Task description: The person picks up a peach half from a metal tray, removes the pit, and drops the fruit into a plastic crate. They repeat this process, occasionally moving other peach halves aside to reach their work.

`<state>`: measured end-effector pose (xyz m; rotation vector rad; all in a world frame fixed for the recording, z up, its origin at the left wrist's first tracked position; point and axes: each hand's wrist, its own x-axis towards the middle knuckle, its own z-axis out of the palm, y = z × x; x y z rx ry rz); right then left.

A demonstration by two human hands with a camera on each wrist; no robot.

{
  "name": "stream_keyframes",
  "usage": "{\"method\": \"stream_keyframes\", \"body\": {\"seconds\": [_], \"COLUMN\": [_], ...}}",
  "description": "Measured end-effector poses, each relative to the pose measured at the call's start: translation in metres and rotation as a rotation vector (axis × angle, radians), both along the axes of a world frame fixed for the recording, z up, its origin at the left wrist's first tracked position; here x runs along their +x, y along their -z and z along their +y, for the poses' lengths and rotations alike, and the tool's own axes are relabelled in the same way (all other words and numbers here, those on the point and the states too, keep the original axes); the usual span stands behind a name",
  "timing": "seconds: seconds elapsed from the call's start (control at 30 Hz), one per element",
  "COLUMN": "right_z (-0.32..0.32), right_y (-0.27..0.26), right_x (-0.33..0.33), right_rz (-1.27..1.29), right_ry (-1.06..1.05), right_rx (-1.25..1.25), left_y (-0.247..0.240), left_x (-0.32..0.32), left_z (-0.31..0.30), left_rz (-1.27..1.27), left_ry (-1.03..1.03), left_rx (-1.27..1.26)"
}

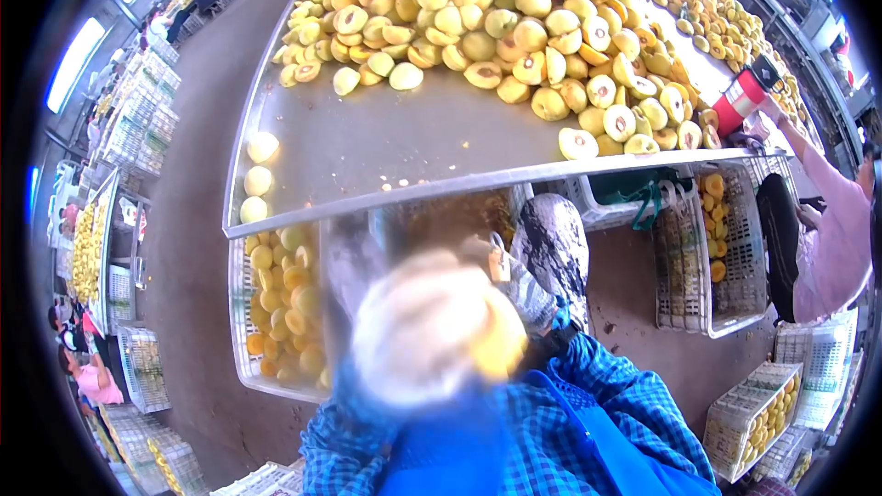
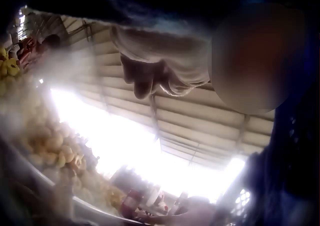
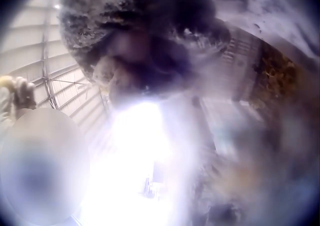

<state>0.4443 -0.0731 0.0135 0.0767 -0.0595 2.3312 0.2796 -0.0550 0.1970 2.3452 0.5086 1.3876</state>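
Observation:
My left hand (image 1: 413, 335), in a pale glove, is raised close to the head camera and blurred. A yellow peach (image 1: 497, 340) shows at its right side, in its grip. In the left wrist view the fingers (image 2: 145, 83) of this hand are curled. Lower and to the right, my right hand (image 1: 525, 294), in a greyish glove, is over my lap. It holds a small tool (image 1: 497, 246) with a thin curved metal end; its handle is hidden in the hand. The right wrist view shows this hand dark and blurred.
A metal table (image 1: 367, 142) bears a heap of halved peaches (image 1: 514, 28). Several pale peach pieces (image 1: 257, 181) line its left edge. Below stand a crate of peaches (image 1: 285, 312) and another crate (image 1: 735, 257). At the right, a person in pink (image 1: 831, 239) reaches past a red-and-black container (image 1: 740, 101).

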Motion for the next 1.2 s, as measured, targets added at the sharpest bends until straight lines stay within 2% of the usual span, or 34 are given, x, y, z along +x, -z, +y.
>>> {"method": "stream_keyframes", "body": {"seconds": [0.03,0.07,0.1,0.13,0.2,0.63,0.8,0.87,0.97,1.03,1.13,1.17,1.2], "right_z": [-0.008,-0.008,-0.006,-0.009,-0.011,-0.014,-0.018,-0.018,-0.019,-0.017,-0.017,-0.019,-0.020], "right_y": [-0.001,0.008,0.026,-0.027,-0.024,-0.038,-0.031,-0.037,-0.029,-0.039,-0.027,-0.016,-0.011], "right_x": [0.001,-0.004,-0.016,-0.001,-0.007,-0.010,-0.011,-0.012,-0.011,-0.009,-0.014,-0.013,-0.012], "right_rz": [-0.628,-1.081,-1.662,-1.052,-0.983,-0.983,-0.949,-1.042,-1.035,-1.074,-1.033,-0.940,-0.958], "right_ry": [0.375,0.514,0.655,0.346,0.362,0.321,0.370,0.334,0.344,0.318,0.389,0.385,0.408], "right_rx": [0.207,0.333,0.406,0.219,0.118,0.063,0.105,0.087,0.126,0.127,0.096,0.020,0.094], "left_y": [-0.023,-0.030,-0.040,-0.052,-0.067,-0.068,-0.070,-0.068,-0.058,-0.064,-0.052,-0.050,-0.050], "left_x": [-0.006,0.004,0.011,0.016,0.019,0.034,0.031,0.029,0.027,0.023,0.029,0.031,0.033], "left_z": [-0.002,-0.010,-0.022,-0.038,-0.055,-0.053,-0.053,-0.051,-0.040,-0.038,-0.046,-0.045,-0.041], "left_rz": [0.071,-0.186,-0.246,-0.305,-0.388,-0.523,-0.540,-0.557,-0.614,-0.609,-0.803,-0.827,-0.856], "left_ry": [0.165,0.274,0.239,0.203,0.175,0.198,0.154,0.148,0.278,0.436,0.576,0.599,0.634], "left_rx": [-0.064,-0.013,-0.024,-0.038,-0.039,0.063,0.095,0.128,0.165,0.036,-0.010,0.006,0.026]}}
